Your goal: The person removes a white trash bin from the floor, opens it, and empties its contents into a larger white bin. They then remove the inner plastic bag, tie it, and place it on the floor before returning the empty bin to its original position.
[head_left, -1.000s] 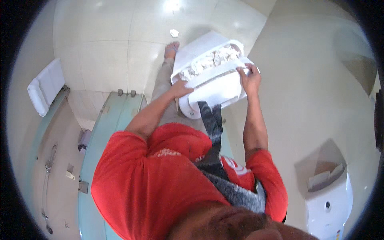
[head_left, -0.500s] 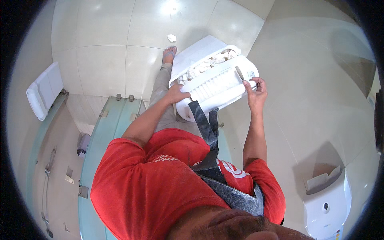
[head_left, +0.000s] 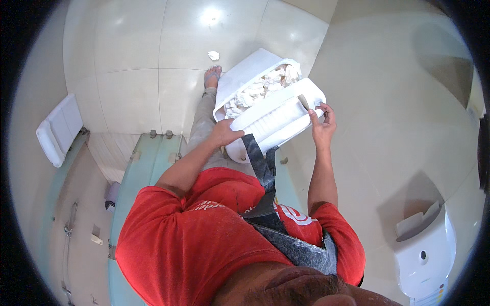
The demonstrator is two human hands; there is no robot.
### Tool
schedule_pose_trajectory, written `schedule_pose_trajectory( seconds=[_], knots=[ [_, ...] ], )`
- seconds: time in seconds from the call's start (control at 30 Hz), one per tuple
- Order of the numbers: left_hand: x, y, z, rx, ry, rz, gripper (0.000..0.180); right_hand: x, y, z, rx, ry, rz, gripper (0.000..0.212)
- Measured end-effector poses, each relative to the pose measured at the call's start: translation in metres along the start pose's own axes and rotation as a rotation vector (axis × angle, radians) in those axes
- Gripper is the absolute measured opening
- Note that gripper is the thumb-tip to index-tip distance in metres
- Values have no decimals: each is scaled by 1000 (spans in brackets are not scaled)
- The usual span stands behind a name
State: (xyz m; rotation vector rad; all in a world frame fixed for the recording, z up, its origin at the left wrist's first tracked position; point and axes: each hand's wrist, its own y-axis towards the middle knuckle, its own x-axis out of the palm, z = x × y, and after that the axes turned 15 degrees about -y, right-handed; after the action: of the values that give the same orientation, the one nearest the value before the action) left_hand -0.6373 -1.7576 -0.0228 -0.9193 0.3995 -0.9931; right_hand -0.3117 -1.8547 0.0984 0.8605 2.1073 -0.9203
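Observation:
A white plastic waste bin (head_left: 245, 71) lies tilted beside my bare foot (head_left: 212, 76), with crumpled white tissues (head_left: 265, 87) filling its opening. Between my hands is its white lid (head_left: 279, 113), which has a ribbed panel in the middle and sits partly off the bin's rim. My left hand (head_left: 224, 132) grips the lid's near left end, thumb on top. At the right end, my right hand (head_left: 323, 122) pinches the lid's edge between thumb and fingers, close to a slot. The undersides of the fingers are partly hidden by the lid.
One crumpled tissue (head_left: 214, 55) lies on the tiled floor (head_left: 127, 41) beyond my foot. A glass partition (head_left: 148, 158) stands to my left, with a white fold-up panel (head_left: 60, 130) farther left. On the right wall hangs a white paper dispenser (head_left: 426, 255).
The lid has swung back from the bin's rim, held in both hands. The gap is wider and more of the tissues shows. The view has shifted slightly.

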Motion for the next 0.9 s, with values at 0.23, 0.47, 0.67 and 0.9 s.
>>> schedule_pose_trajectory(
  seconds=[0.23, 0.47, 0.67, 0.9],
  knots=[
    [6, -12, 65, 145, 69, -47, 55, -22, -19, 5, -29, -257, 134, 53],
    [15, -10, 120, 172, -85, -14, 54, -44, -23, 18, 2, -350, 265, 72],
    [36, -9, 154, 152, -4, -43, 58, -23, -55, 70, 455, -43, 408, 101],
    [96, 11, 129, 152, -75, -45, 62, 12, -129, 125, 729, 999, -39, 72]
  ],
)
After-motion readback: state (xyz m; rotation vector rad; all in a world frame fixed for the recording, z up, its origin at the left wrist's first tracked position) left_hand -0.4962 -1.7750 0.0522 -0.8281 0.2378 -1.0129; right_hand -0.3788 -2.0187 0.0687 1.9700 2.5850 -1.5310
